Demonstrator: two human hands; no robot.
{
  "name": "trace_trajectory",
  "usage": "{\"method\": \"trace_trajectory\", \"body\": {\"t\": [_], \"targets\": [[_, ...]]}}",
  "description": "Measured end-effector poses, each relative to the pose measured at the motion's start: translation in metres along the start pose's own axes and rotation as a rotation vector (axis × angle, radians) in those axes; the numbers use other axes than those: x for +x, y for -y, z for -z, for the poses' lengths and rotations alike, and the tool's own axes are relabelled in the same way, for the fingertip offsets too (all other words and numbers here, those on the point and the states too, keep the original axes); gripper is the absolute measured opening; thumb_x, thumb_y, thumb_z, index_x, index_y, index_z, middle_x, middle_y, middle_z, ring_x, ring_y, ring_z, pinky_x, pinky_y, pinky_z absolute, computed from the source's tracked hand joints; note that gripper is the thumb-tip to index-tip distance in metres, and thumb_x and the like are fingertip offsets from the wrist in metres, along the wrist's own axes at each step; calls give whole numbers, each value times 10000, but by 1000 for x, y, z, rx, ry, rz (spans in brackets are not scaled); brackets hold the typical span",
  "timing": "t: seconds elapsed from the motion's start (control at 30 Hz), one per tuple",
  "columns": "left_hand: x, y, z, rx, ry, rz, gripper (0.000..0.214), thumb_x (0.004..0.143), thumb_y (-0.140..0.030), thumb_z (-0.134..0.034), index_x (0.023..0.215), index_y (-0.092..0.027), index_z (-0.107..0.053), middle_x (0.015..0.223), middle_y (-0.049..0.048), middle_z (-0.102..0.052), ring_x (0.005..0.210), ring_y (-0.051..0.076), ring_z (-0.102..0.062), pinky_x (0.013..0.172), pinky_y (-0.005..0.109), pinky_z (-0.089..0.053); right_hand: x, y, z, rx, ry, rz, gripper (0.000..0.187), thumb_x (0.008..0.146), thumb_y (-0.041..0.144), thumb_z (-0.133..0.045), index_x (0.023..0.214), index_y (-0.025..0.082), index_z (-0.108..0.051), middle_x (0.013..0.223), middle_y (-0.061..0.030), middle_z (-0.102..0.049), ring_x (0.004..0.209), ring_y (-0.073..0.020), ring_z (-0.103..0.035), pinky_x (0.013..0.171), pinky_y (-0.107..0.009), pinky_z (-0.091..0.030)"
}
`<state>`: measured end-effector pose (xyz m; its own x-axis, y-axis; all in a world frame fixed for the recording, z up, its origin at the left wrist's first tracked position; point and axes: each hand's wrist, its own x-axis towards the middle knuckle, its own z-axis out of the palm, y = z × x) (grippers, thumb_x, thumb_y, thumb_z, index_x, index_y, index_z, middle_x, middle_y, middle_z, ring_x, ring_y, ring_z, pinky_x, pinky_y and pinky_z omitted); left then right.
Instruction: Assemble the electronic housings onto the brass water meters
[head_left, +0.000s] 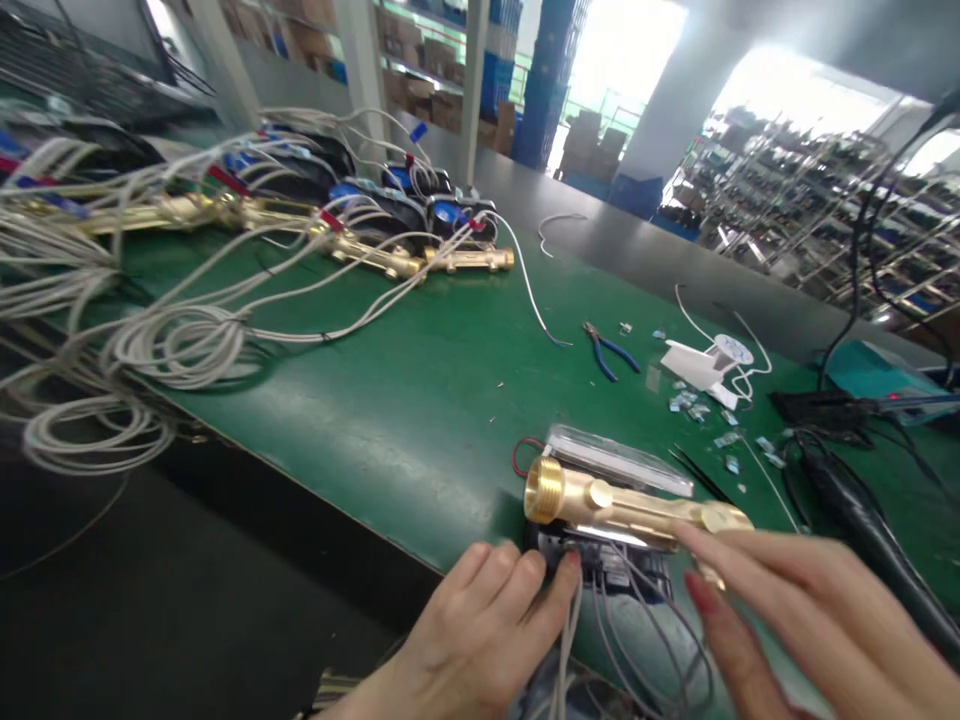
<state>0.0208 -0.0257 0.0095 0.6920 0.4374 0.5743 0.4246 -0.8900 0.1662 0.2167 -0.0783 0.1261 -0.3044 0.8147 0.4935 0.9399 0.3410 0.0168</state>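
Observation:
A brass pipe fitting [619,505] with a threaded open end lies across a black housing [551,542] near the table's front edge. Grey wires [611,640] run out of the housing towards me. My left hand [499,610] has its fingers curled at the housing's left end, one fingertip pressing where a pale cable [568,640] enters. My right hand [787,590] is slightly blurred, with forefinger and thumb stretched and apart. That forefinger meets the fitting's lower side, and a small brass stub shows between it and the thumb.
Behind the fitting lies a clear plastic case [619,460], with tweezers [701,472] beside it. Blue-handled cutters [611,350], small loose parts [690,402] and a white reel [731,350] lie farther back. Coiled cables [180,340] and several brass meters [375,255] occupy the left. A black-handled tool [862,510] sits right.

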Motion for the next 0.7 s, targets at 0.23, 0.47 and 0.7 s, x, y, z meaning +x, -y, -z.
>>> {"method": "trace_trajectory", "body": {"t": [0.23, 0.47, 0.7], "targets": [[1, 4, -9, -24, 13, -71, 427, 905, -112, -257, 1267, -70, -479, 740, 43, -474, 610, 165, -439, 566, 292, -373, 125, -42, -42, 315, 349, -50, 123, 867, 185, -570, 895, 196, -689, 875, -12, -692, 799, -122, -620, 727, -247, -464], [9, 8, -19, 64, -258, -77, 280, 896, -69, -374, 1064, -131, -589, 621, -10, -463, 526, 131, -427, 503, 259, -340, 166, -54, -134, 324, 688, -76, 92, 821, 138, -612, 880, 158, -679, 893, -42, -707, 797, -135, -643, 764, -277, -492], [15, 12, -32, 89, -458, -19, 128, 824, -108, -551, 858, -216, -610, 509, -53, -391, 469, 118, -370, 460, 266, -278, 174, -56, -152, 385, 794, -60, 170, 873, 288, -596, 935, 131, -620, 895, -18, -651, 800, -129, -624, 755, -330, -524]]}}
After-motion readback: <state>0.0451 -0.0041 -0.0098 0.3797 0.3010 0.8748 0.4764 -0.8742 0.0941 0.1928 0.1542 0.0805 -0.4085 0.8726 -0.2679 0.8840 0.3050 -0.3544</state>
